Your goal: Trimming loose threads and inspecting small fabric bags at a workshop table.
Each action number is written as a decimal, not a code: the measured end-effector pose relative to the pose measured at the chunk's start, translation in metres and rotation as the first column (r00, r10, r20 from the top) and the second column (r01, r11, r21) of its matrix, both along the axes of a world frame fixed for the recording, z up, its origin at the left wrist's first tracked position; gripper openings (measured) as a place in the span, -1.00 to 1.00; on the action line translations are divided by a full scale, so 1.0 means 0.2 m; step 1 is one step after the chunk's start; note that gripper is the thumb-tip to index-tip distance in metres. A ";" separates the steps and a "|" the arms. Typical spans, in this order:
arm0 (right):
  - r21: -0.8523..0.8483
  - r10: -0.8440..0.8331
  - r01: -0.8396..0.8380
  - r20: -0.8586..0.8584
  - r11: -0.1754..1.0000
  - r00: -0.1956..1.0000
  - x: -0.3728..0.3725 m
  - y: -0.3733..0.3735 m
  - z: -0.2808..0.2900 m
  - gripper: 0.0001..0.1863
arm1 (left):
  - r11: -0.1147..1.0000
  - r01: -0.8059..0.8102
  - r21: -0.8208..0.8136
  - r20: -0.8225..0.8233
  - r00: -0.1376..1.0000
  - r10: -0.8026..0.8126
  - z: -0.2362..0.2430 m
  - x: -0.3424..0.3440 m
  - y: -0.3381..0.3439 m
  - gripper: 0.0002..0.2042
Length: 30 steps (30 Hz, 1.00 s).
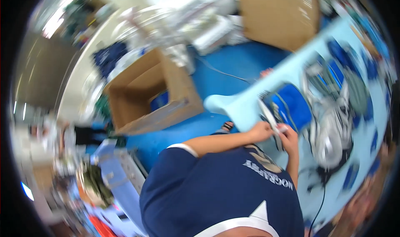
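Note:
My left hand (pixel 261 131) and my right hand (pixel 288 138) are close together in front of my body, at the near edge of the table. Both have their fingers closed on a pale grey-white strap (pixel 268 114), which runs up beside a blue bag (pixel 293 106) with grey trim. A dark strip hangs below the fingers. Blur and the fingers hide the exact spot being pinched. To the right of the blue bag lies a grey bag (pixel 331 131) with a shiny pale part.
The light-blue table (pixel 229 105) holds several more blue and grey bags (pixel 354 89). A dark cord (pixel 320 208) hangs down its near side. An open cardboard box (pixel 179 81) with something blue inside stands left. Another person (pixel 68 135) stands far left.

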State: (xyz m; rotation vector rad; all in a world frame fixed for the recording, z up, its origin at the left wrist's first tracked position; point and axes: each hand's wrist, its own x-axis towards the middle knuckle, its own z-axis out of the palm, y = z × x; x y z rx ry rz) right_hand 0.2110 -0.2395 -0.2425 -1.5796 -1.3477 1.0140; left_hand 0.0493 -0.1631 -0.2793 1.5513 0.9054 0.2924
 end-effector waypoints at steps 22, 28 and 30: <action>0.214 -0.518 0.479 0.201 0.851 0.831 -0.09 -0.09 -0.05 -0.80 | 0.493 0.522 0.696 -0.234 0.814 -0.531 0.16 0.18 0.19 -0.71; 0.204 -0.661 0.634 0.112 0.746 0.742 -0.17 -0.07 -0.08 -0.80 | 0.665 0.534 0.522 -0.173 0.830 -0.531 0.13 0.17 0.19 -0.71; 0.201 -0.650 0.619 0.176 0.759 0.739 -0.15 -0.06 -0.07 -0.81 | 0.685 0.528 0.502 -0.164 0.836 -0.524 0.14 0.18 0.21 -0.71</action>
